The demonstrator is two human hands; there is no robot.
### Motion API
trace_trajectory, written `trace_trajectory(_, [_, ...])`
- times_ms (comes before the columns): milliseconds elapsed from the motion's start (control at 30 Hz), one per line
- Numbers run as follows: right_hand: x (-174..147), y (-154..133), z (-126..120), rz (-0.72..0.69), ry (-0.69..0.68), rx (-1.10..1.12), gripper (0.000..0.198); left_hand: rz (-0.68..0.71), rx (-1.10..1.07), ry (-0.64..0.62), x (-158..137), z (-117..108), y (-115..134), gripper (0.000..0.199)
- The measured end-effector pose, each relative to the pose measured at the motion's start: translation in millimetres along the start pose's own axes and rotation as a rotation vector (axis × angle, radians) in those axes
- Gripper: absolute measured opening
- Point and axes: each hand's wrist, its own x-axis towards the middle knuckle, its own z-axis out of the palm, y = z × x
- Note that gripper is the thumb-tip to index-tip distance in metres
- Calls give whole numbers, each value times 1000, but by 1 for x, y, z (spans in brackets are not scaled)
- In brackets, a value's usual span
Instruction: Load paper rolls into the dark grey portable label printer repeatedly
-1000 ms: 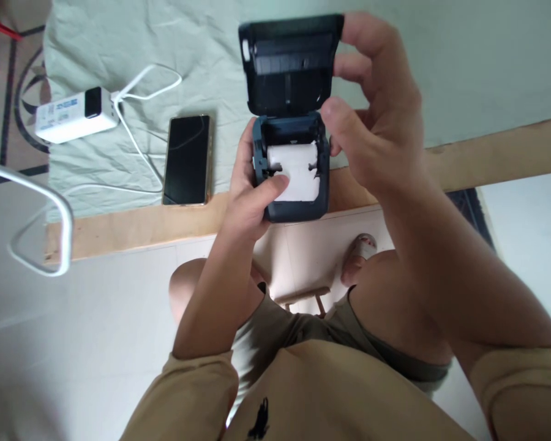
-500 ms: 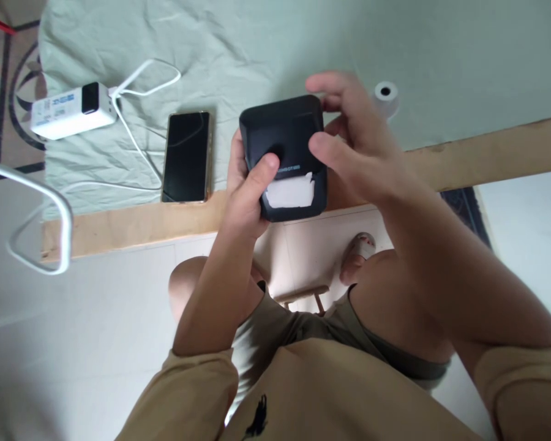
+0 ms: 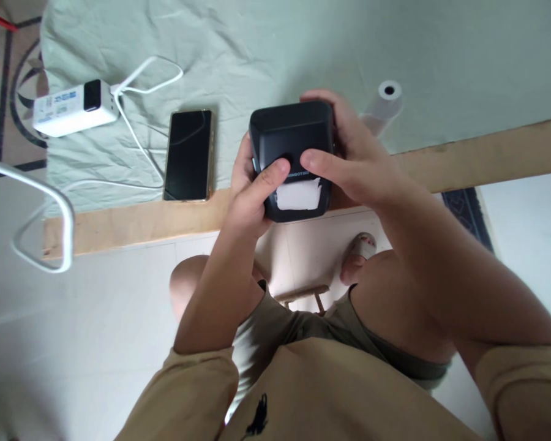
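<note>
A black label printer [image 3: 290, 138] with a white label strip [image 3: 298, 195] on its lower face is held over the table's front edge. My left hand [image 3: 252, 190] grips its left side, the thumb lying across the top face. On the other side my right hand [image 3: 349, 147] is closed round the right edge, its thumb pressing on the face near the left thumb. The fingers beneath the printer are partly hidden. A white paper roll [image 3: 395, 93] stands on the cloth beyond my right hand.
A phone [image 3: 188, 154] lies left of my hands, with a white power bank [image 3: 76, 110] farther left. A white cable [image 3: 128, 122] runs from the power bank past the phone, and a loop hangs off the front edge. A green cloth [image 3: 257, 49] covers the table.
My right hand has closed onto the printer's right side, its thumb coming down on the face. The printer has shifted slightly right.
</note>
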Motion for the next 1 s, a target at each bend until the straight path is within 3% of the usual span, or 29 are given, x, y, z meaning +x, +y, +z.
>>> trace_trajectory(200, [-1,-2,1,7,12,20,75,19,13,-14,-1,3,4,23])
trace_trajectory(667, [-2,0,0,-29,43,-109,64,-11,44,5,-1,5,5,23])
trace_trajectory(1000, [-2,4,4,77,118,-74,54,-82,-108,42,8,7,10,21])
